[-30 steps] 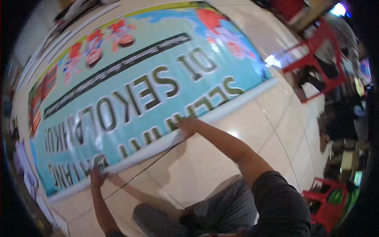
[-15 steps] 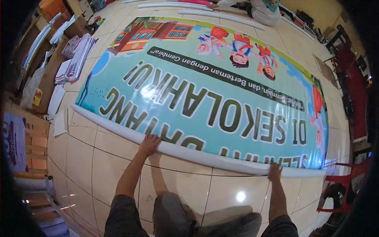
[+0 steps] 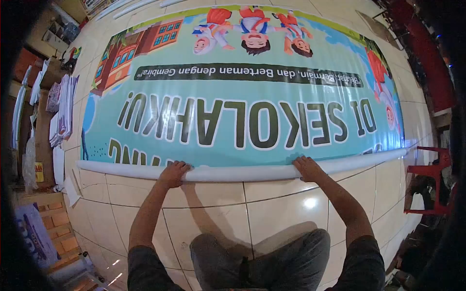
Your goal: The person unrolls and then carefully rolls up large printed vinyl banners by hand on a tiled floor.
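Observation:
A large printed banner (image 3: 228,88) is spread on the floor, its lettering and cartoon children upside down from where I sit. Its near edge is wound into a long white roll (image 3: 238,173) that hides part of the top line of letters. My left hand (image 3: 174,174) grips the roll left of its middle, fingers curled over the top. Right of the middle, my right hand (image 3: 309,169) is closed over the same roll, with its fingertips near the printed surface.
Pale floor tiles (image 3: 208,228) lie between the roll and my knees. A red plastic stool (image 3: 432,179) stands at the right. Stacked folded sheets (image 3: 63,111) lean along the left side, and white rolls (image 3: 133,8) lie beyond the banner's far edge.
The roll has taken in more of the banner, covering more of the top lettering. My right hand has shifted inward along it, closer to my left. The view has turned, and the person beyond is out of sight.

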`<state>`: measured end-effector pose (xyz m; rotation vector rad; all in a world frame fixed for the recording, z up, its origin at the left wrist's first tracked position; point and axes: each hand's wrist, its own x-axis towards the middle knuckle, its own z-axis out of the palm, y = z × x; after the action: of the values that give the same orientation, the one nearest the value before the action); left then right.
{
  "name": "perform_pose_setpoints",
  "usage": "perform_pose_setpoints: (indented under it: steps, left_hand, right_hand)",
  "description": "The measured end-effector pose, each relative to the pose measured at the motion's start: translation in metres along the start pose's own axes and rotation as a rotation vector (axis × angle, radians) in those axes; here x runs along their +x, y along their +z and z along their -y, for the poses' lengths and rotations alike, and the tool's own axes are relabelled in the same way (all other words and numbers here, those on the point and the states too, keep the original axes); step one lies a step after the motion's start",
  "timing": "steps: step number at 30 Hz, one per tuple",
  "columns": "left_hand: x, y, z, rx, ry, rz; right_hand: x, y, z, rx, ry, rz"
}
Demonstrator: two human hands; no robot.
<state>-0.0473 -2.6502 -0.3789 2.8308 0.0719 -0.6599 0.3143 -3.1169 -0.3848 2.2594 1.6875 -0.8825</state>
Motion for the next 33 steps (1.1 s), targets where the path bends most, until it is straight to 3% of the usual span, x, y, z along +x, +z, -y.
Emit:
perform_pose_setpoints:
  steps: [1, 2, 3, 5, 6, 7, 9, 11, 13, 14, 16, 17, 18, 19, 20, 21, 22, 24, 27, 29, 30, 31, 33]
  left_hand:
    - [0.009, 0.004, 0.015, 0.003, -0.002, 0.003]
    - [0.021, -0.008, 0.031, -0.123, -0.078, 0.147]
    - [0.032, -0.013, 0.05, -0.254, -0.152, 0.299]
    - [0.041, -0.071, 0.035, -0.264, -0.236, -0.15]
    - [0.052, -0.075, 0.012, -0.225, -0.134, -0.074]
    - [0.058, -0.077, 0.002, -0.185, -0.033, 0.007]
    - [0.067, -0.046, 0.027, -0.274, -0.016, 0.075]
    - [0.086, -0.031, 0.067, -0.293, -0.048, 0.158]
    - [0.088, -0.044, 0.076, -0.435, -0.265, -0.396]
    - [0.089, -0.058, 0.057, -0.431, -0.267, -0.402]
    - [0.088, -0.081, -0.002, 0.063, -0.486, -0.6]
    - [0.091, -0.041, 0.007, -0.004, -0.693, -0.809]
    - [0.096, 0.008, 0.017, -0.073, -0.898, -1.017]
    - [0.096, 0.033, 0.011, -0.179, -1.156, -1.147]
    - [0.096, 0.05, -0.003, -0.294, -1.417, -1.269]
    - [0.101, 0.055, -0.036, -0.498, -1.731, -1.096]
    - [0.102, 0.104, -0.043, -0.246, -1.803, -0.723]
    - [0.103, 0.067, -0.062, -0.27, -1.776, -0.644]
    - [0.108, 0.059, -0.067, -0.253, -1.733, -0.517]
    - [0.108, 0.057, -0.06, -0.215, -1.741, -0.482]
    - [0.106, 0.053, -0.061, -0.234, -1.704, -0.494]
    - [0.106, 0.048, -0.061, -0.259, -1.665, -0.516]
    - [0.106, 0.044, -0.058, -0.282, -1.693, -0.504]
  right_hand:
    - [0.012, 0.011, -0.016, -0.015, -0.033, 0.047]
    - [0.035, 0.032, -0.056, 0.195, -0.146, 0.183]
    - [0.038, 0.0, -0.058, 0.204, -0.144, 0.189]
    - [0.026, -0.082, -0.033, 0.242, 0.027, -0.022]
    - [0.031, -0.059, -0.038, 0.006, -0.077, -0.09]
    - [0.043, -0.052, -0.045, 0.005, -0.081, -0.093]
    - [0.057, -0.035, -0.049, 0.064, -0.114, 0.141]
    - [0.072, -0.036, -0.081, 0.342, -0.06, 0.057]
    - [0.055, -0.113, -0.052, 0.189, 0.002, -0.099]
    - [0.062, -0.11, -0.058, 0.186, -0.001, -0.104]
    - [0.079, -0.094, -0.068, 0.012, -0.018, 0.053]
    - [0.084, -0.098, -0.074, 0.017, -0.02, 0.058]
    - [0.092, -0.105, -0.085, 0.21, 0.049, 0.122]
    - [0.1, -0.112, -0.094, 0.399, 0.121, 0.178]
    - [0.104, -0.111, -0.096, 0.399, 0.124, 0.174]
    - [0.109, -0.102, -0.09, 0.302, 0.051, -0.005]
    - [0.113, -0.094, -0.081, 0.197, -0.03, -0.173]
    - [0.126, -0.093, -0.055, -0.012, -0.07, -0.25]
    - [0.151, -0.104, -0.056, -0.117, -0.079, -0.06]
    - [0.18, -0.13, -0.081, 0.354, 0.025, 0.159]
    - [0.187, -0.151, -0.074, 0.396, -0.002, -0.072]
    - [0.2, -0.156, -0.056, 0.375, -0.021, -0.047]
    - [0.227, -0.157, -0.006, 0.184, -0.261, -0.408]
